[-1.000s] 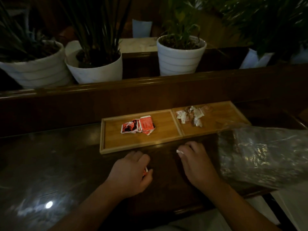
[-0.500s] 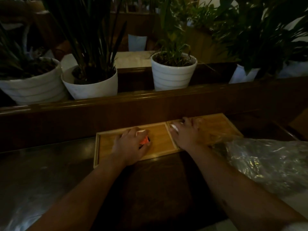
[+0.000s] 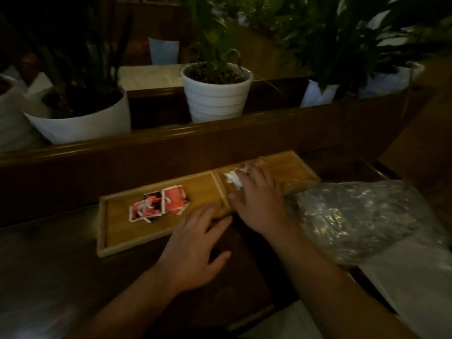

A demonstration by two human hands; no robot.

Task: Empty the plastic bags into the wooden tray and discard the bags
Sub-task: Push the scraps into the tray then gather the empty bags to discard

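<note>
- Bench: dark, glossy top carrying the wooden tray; a raised brown wooden ledge runs along its far side
- Potted plants: several white pots stand behind the ledge, beyond the tray; the ribbed white pot sits straight behind the tray's middle, a larger smooth white pot to the left of that
- Plastic bag: clear, crumpled, lying on the bench just right of the tray, its near left edge overlapping the tray's right near corner
- Wooden tray: long, light wood, two compartments split by a centre divider, set at a slant on the bench
- Right hand: palm down over the tray's right compartment, fingers spread and fairly straight, resting on the white sachets; whether any sachet is pinched cannot be told
- Left hand: palm down at the tray's near rim beside the divider, fingers wide and relaxed, tips reaching onto the rim, holding nothing
- Red sachets: small red, white-edged packets in a loose overlapping pile in the tray's left compartment, apart from both hands
- White sachets: small pale packets in the tray's right compartment close to the divider, partly hidden under the right hand
</note>
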